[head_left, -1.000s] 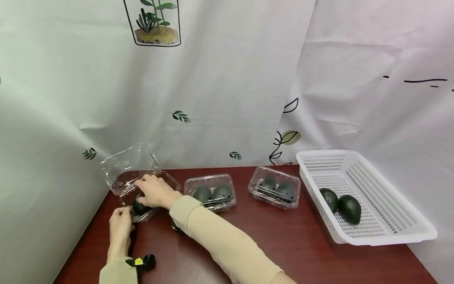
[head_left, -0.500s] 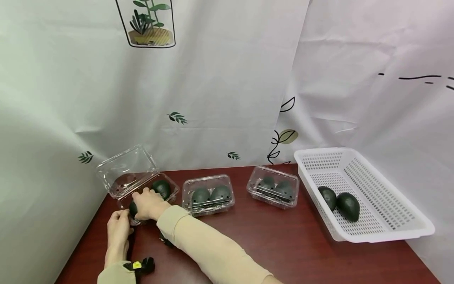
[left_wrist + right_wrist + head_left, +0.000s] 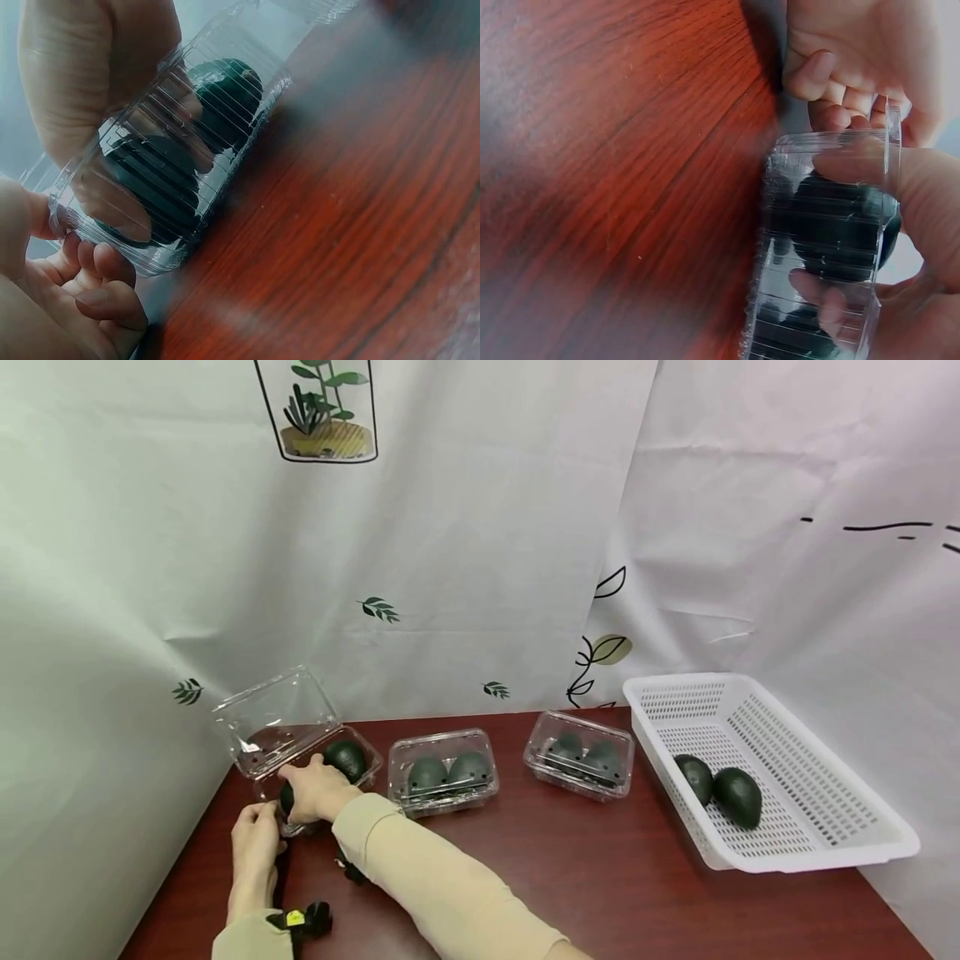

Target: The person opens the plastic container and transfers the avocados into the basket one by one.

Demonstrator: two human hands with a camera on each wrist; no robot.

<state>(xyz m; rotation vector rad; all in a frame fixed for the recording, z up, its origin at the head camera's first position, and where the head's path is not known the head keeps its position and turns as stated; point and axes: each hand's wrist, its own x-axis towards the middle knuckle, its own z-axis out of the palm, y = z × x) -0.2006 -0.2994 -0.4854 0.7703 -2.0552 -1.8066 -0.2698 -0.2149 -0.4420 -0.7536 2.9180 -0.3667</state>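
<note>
An open clear plastic clamshell stands at the table's left, its lid tipped back against the wall. My left hand pinches the rim at its near left corner between thumb and fingers. Reaching down into the base, my right hand grips an avocado, with thumb and fingers on either side of it. The hand covers most of that avocado in the head view. A second avocado lies in the right half of the same base, just beyond the right hand.
Two closed clamshells, one in the middle and one farther right, each hold two avocados. On the right, a white perforated basket has two avocados near its left wall. A printed cloth hangs behind the table.
My right hand has moved left and slightly down within the clamshell, now gripping the left avocado. The right-hand avocado has come into view. My left hand keeps its grip on the corner.
</note>
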